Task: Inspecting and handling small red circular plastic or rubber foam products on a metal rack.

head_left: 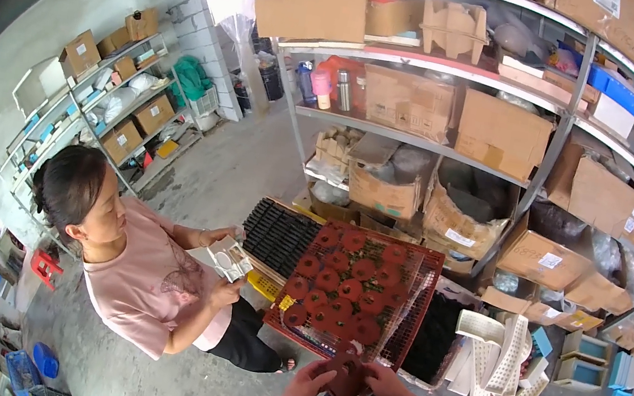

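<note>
While tall metal shelving (498, 156) stacked with cardboard boxes (501, 132) loomed behind, a red mesh crate (411, 312) held rows of dark red round parts (344, 285), and just below its near rim both hands, left hand (303, 391) and right hand (387, 385), curled closed around one dark red part (346, 373) between them.

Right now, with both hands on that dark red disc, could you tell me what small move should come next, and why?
Probably set the disc into the red crate. Both the left hand and the right hand hold it just below the crate's near edge, and similar discs already lie there in rows.
</note>
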A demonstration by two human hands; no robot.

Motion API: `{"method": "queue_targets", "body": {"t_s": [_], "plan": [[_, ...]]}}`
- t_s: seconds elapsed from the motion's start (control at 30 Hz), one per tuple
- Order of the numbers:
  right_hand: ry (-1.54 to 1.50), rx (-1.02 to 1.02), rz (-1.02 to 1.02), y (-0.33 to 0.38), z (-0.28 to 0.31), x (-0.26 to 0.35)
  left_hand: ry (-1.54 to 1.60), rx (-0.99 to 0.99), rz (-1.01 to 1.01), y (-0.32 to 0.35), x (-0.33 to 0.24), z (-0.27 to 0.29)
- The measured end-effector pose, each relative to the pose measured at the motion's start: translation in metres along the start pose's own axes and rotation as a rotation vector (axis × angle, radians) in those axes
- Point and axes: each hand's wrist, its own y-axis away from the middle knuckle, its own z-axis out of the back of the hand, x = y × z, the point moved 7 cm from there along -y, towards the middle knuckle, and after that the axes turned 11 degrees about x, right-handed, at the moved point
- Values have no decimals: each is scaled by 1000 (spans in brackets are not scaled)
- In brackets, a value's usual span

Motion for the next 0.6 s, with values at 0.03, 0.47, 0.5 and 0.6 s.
{"method": "queue_targets", "body": {"t_s": [0.03,0.47,0.5,0.6], "plan": [[19,-18,-18,0,-2,-8,-5,3,21,0,1,1],[-1,-121,8,2,4,-10,62,38,-2,-9,8,7],[-87,-142,-32,2,4,-12,64,37,-2,-8,9,7],[-223,-118,-141,-5,4,-37,79,-9,-7,-8,5,7]]}}
